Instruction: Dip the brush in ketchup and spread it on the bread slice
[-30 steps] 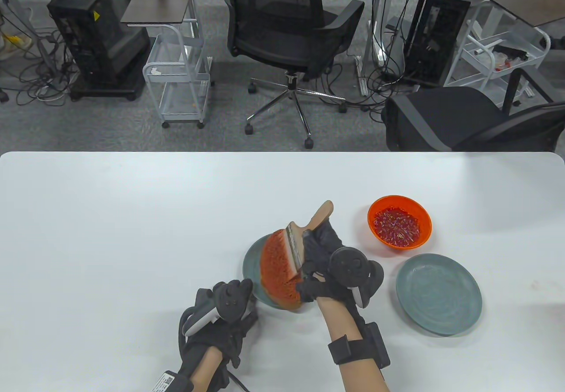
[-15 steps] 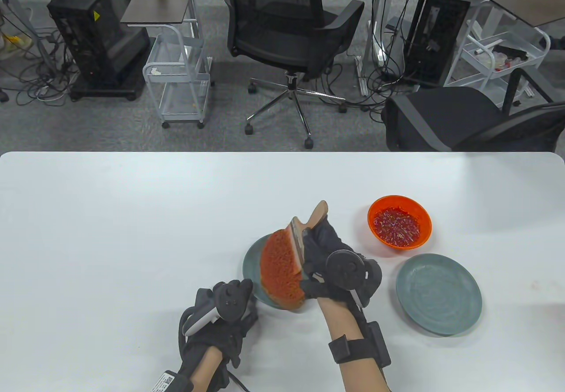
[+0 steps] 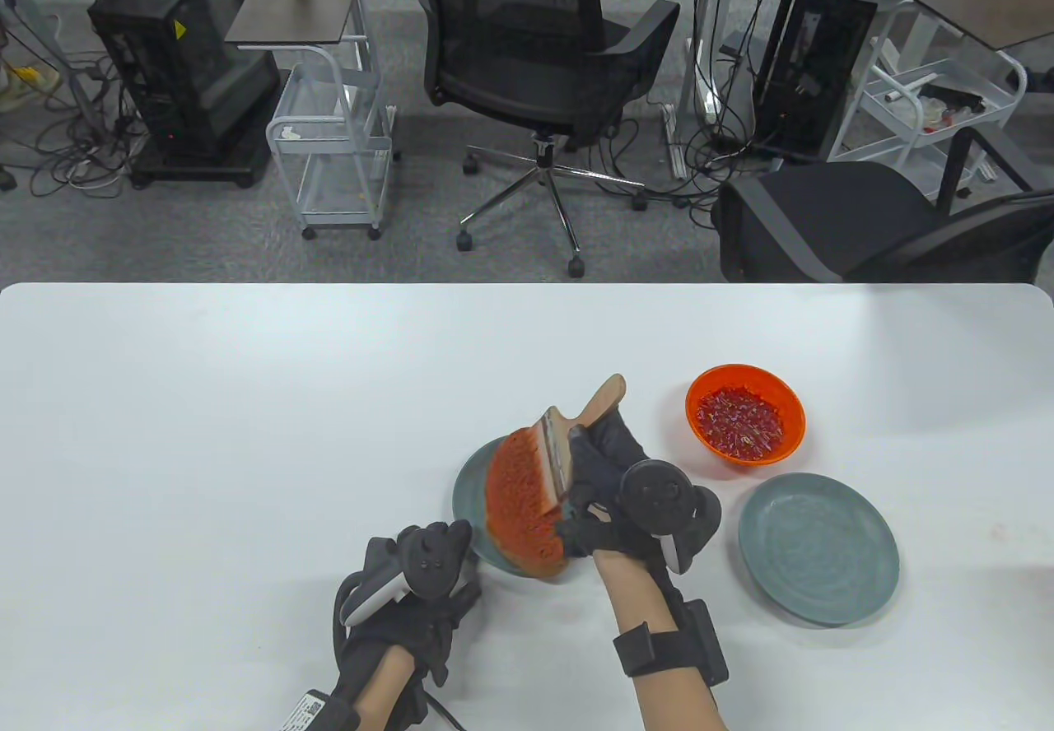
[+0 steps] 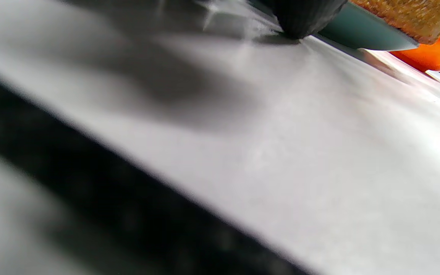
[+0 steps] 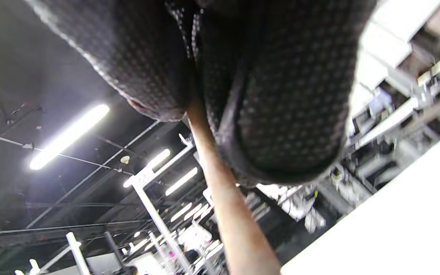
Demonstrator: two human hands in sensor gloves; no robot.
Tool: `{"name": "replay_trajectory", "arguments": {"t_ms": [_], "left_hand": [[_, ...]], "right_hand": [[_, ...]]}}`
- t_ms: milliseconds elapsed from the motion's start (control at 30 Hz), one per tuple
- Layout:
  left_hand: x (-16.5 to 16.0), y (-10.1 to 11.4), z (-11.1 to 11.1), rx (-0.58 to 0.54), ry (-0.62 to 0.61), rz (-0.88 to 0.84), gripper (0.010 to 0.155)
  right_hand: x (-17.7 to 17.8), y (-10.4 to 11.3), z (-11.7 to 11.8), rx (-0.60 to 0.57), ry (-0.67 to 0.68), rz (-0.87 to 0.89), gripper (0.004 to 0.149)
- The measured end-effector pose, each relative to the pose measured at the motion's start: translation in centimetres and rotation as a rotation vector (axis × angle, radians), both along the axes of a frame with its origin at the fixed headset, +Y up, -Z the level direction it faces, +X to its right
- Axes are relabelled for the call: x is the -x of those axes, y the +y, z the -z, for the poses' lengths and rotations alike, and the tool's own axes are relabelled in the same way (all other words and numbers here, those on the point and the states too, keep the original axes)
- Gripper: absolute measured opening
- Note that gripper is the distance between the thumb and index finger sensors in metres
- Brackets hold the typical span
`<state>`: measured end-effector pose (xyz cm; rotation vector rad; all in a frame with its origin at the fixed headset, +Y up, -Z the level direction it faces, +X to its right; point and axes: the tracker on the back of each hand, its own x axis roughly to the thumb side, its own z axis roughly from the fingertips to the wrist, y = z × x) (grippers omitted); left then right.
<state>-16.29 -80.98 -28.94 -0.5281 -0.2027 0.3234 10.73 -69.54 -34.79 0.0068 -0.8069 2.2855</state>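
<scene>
- Since half a second ago the right hand [image 3: 613,492] has shifted slightly right and the wooden brush [image 3: 576,435] it grips has tipped, its handle end now farther up-right; the left hand has not moved.
- The right hand's fingers curl round the brush handle, bristles pressed on the reddened bread slice [image 3: 523,505].
- The bread slice lies on a grey-green plate [image 3: 469,496] at table centre, overhanging its near rim.
- The left hand [image 3: 412,591] rests at that plate's near-left edge, a gloved fingertip [image 4: 304,17] touching the table beside the rim; whether its fingers grip the plate cannot be told.
- The orange ketchup bowl [image 3: 745,422] stands just right of the brush, beyond a second grey-green plate [image 3: 818,548] on the white table [image 3: 206,435].
</scene>
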Motion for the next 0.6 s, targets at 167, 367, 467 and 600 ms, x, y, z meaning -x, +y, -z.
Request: {"name": "replay_trajectory", "arguments": {"t_ms": [167, 367, 467, 600], "left_hand": [[0.0, 0.0, 0.0, 0.0, -0.001, 0.0, 0.072], [0.0, 0.0, 0.0, 0.0, -0.002, 0.0, 0.072], [0.0, 0.0, 0.0, 0.002, -0.002, 0.0, 0.072], [-0.1, 0.0, 0.0, 0.006, -0.003, 0.002, 0.072]], "right_hand": [[1.0, -0.4, 0.3, 0.08, 0.127, 0.247, 0.052], [2.2, -1.8, 0.7, 0.165, 0.148, 0.199, 0.053], [0.2, -0.5, 0.6, 0.087, 0.054, 0.094, 0.052], [-4.6, 1.5, 0.9, 0.032, -0.058, 0.095, 0.052]]}}
